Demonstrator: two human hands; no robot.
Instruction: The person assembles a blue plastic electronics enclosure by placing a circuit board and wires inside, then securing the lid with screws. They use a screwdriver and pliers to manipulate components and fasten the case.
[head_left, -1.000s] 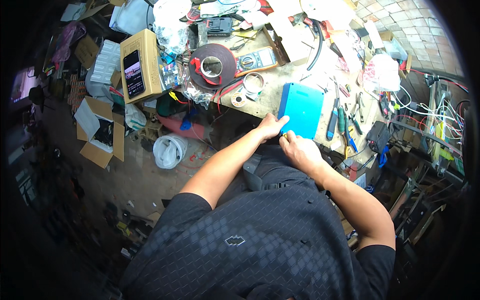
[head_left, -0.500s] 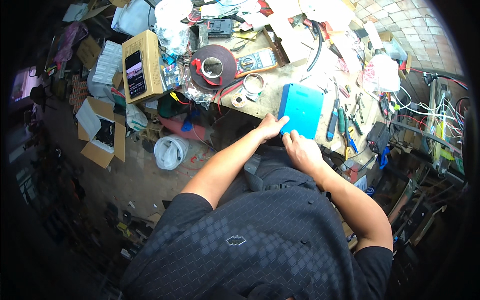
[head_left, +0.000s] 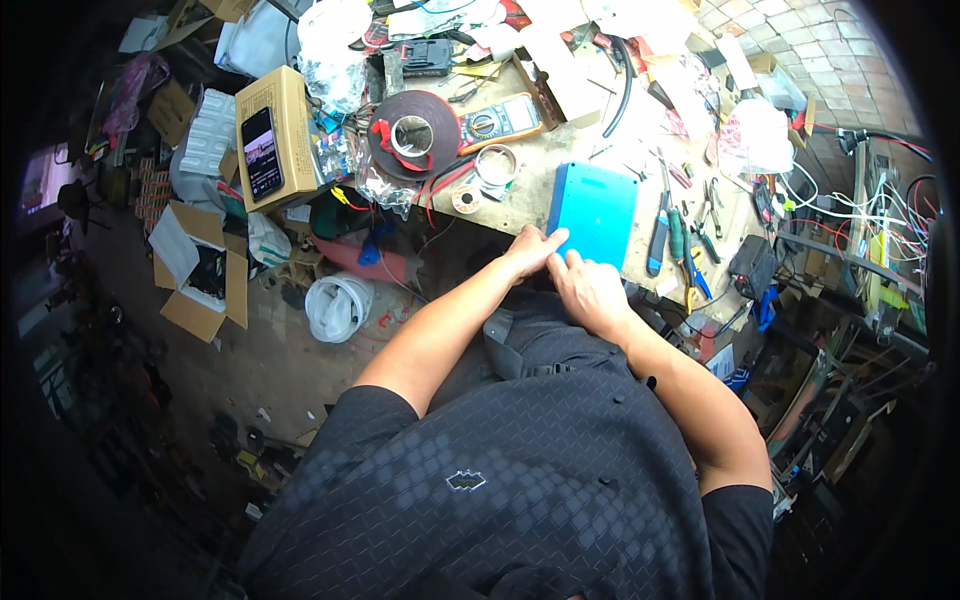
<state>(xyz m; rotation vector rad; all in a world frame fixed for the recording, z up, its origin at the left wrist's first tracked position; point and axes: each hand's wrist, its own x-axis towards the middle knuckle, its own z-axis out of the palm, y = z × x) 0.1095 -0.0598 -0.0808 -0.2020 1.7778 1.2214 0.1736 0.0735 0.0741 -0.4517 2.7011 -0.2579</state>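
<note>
A flat blue box (head_left: 597, 208), a plastic-looking case with small holes near its corners, lies at the front edge of the cluttered workbench (head_left: 520, 208). My left hand (head_left: 530, 252) grips its near left corner, thumb on top and the other fingers curled out of sight. Against the near edge, close to that thumb, my right hand (head_left: 592, 292) is closed with bent fingertips on the box. Its thumb is hidden, and I cannot make out anything small between the fingers. Just right of the box lie a screwdriver (head_left: 658, 242) and pliers with blue and yellow handles (head_left: 697, 280).
Left of the box are a solder spool (head_left: 466, 200), a tape ring (head_left: 496, 166), a multimeter (head_left: 502, 122) and a large dark roll (head_left: 414, 160). A phone (head_left: 262, 155) rests on a cardboard box (head_left: 290, 110). A white bucket (head_left: 338, 308) stands on the floor.
The whole view has shifted slightly, so everything sits a little further left and up. Both hands keep their places at the blue box's near left corner.
</note>
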